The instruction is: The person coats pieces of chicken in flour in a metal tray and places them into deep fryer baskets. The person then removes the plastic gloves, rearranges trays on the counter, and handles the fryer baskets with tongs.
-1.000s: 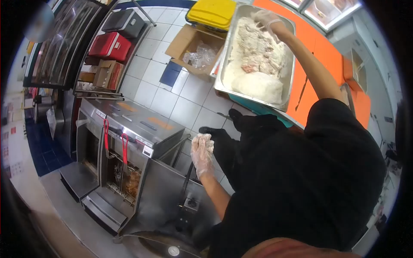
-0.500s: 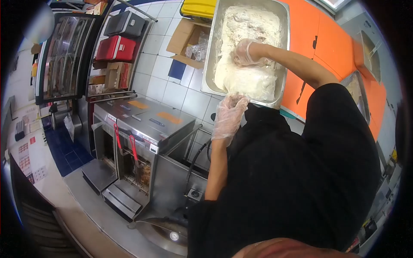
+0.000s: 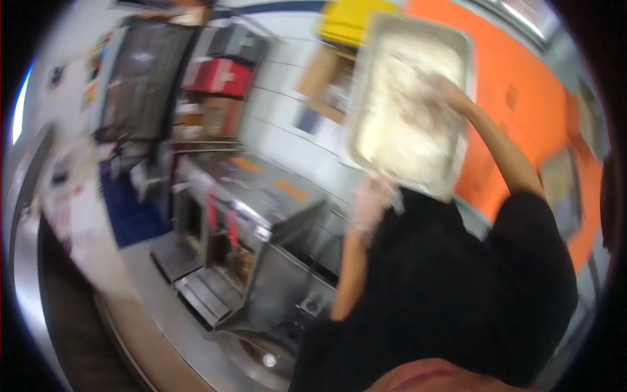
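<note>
A deep metal tray point(image 3: 356, 117) holds pale flour point(image 3: 395, 140) with clumpy, brownish bits in its middle. My right hand point(image 3: 443, 91), in a clear plastic glove, is inside the tray over the clumpy part; motion smears its fingers. At the tray's near rim is my left hand point(image 3: 375, 202), also gloved in clear plastic, its fingers closed at the edge. Some loose translucent plastic point(image 3: 397, 201) shows beside that hand. Blur hides whether the right hand grasps anything.
Orange cabinet doors point(image 3: 499, 111) lie right of the tray. A cardboard box point(image 3: 320, 81) and yellow container point(image 3: 343, 23) are to its left. Lower left stands a metal fryer point(image 3: 255, 189) with red-handled baskets point(image 3: 233, 227). Another tray point(image 3: 560, 189) is at right.
The whole view has shifted, so the tray and fryer appear further right and lower. My right hand has moved toward the tray's right side; my left hand stays at its near rim.
</note>
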Demonstrator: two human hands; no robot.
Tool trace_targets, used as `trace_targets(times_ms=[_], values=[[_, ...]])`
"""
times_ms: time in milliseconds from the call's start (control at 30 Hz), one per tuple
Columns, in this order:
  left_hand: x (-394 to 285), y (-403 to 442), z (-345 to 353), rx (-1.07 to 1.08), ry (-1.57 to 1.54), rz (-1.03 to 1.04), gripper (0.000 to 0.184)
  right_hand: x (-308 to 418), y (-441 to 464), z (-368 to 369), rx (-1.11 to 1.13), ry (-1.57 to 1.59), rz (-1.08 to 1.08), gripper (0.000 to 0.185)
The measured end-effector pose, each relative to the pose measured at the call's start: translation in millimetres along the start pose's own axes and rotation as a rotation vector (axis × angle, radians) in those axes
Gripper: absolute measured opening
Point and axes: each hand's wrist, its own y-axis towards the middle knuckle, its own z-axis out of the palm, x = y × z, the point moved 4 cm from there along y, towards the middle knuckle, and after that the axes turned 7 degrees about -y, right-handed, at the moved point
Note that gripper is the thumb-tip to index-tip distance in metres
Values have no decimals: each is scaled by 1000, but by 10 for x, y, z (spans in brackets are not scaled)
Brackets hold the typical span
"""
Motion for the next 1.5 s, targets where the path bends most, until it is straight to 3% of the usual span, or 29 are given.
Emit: trace_targets(times_ms=[33,67,100,233,333,400,433,500,567,667,767,833,900,967,1133,1233,1300,1467,1500], values=[[83,42,-36,-28,41,118,30,222,104,-6,196,-149,115,60],[74,17,-18,-22,-18,28,31,590,31,-46,218,8,116,64],[-17,-41,45,33,-34,2,35,523,-19,18,160,60,189,66],[101,88,79,90,-113,20,26,376,200,413,85,302,173,29],[-17,50,114,66,-152,37,26,283,215,723,-82,155,57,25],[27,-2,81,63,-183,46,26,632,108,901,427,-994,-166,26],[35,-27,47,54,-183,61,26,660,74,911,418,-997,-183,26],[56,-115,2,43,-227,5,27,712,2,955,368,-1171,-460,27],[122,-180,-92,20,-259,41,29,519,50,1048,443,-1220,-604,29],[156,-231,-272,-33,-300,83,30,438,164,1125,301,-1171,-464,33],[290,-286,-368,-116,-354,106,31,629,83,1060,463,-1368,-486,34],[281,-245,-455,-151,-378,166,32,709,185,962,606,-1139,-403,34],[320,-268,-543,-175,-387,149,34,564,383,884,563,-1093,-379,33],[346,-323,-581,-213,-440,184,34,533,531,798,333,-769,-153,34],[492,-322,-646,-214,-461,166,34,623,517,958,277,-711,-185,41],[490,-295,-661,-195,-449,130,32,766,430,1393,380,-894,-338,43],[522,-303,-683,-216,-473,145,29,735,422,1579,386,-1066,-312,46],[428,-396,-794,-249,-543,150,25,809,332,1438,354,-1019,-284,45],[399,-366,-821,-271,-502,151,24,844,309,1453,445,-1208,-524,41]])
